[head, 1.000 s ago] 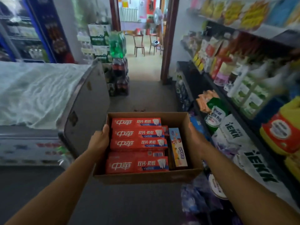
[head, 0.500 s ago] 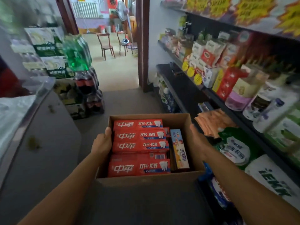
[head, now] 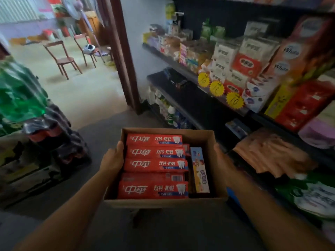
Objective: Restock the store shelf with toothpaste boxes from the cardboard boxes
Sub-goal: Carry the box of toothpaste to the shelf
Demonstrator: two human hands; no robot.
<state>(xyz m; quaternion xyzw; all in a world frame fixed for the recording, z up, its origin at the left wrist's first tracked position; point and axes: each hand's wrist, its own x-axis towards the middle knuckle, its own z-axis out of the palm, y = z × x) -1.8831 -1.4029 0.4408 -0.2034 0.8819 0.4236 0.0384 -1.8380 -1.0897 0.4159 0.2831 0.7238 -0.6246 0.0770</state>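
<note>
Left hand point(head: 112, 161) and right hand point(head: 220, 160) gripping cardboard box point(head: 163, 203) sides, thumbs over rim

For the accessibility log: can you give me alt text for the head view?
Two hands, left hand and right hand, hold an open cardboard box of red toothpaste boxes, plus one pale box standing along its right side, in a shop aisle. Stocked shelves run along the right; a doorway with chairs lies ahead.

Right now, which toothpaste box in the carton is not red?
The light blue and orange toothpaste box, lying lengthwise along the right side of the cardboard box; the other boxes are red and lie crosswise.
</note>
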